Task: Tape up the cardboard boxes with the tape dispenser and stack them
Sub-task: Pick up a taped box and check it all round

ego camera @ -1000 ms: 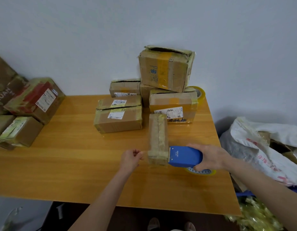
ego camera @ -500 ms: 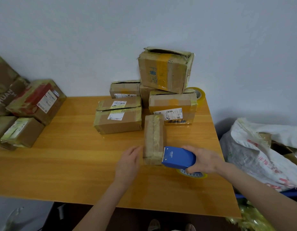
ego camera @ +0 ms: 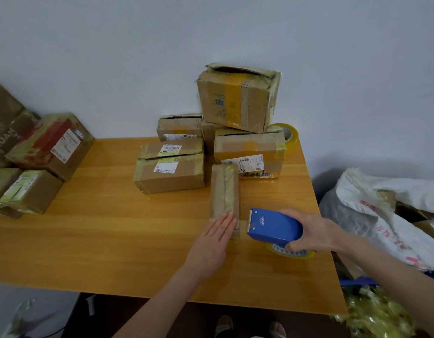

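A narrow cardboard box [ego camera: 224, 189] wrapped in clear tape lies lengthwise on the wooden table [ego camera: 101, 240]. My left hand [ego camera: 212, 242] lies flat with straight fingers pressing on the box's near end. My right hand [ego camera: 308, 231] grips the blue tape dispenser [ego camera: 272, 226], whose toothed edge points at the box's near right corner with a small gap between them. Its yellow tape roll [ego camera: 290, 252] shows beneath. Behind stand several taped boxes: a two-high stack [ego camera: 171, 167] and a larger pile topped by a tilted box [ego camera: 238, 98].
Another roll of yellow tape [ego camera: 288, 134] sits at the table's back right corner. More taped boxes [ego camera: 47, 145] are heaped off the left side. A white sack [ego camera: 386, 215] with scraps lies right of the table. A wall is right behind.
My left hand opened from a pinch and laid itself flat on the box's near end. The dispenser pulled back from the box, leaving a small gap.
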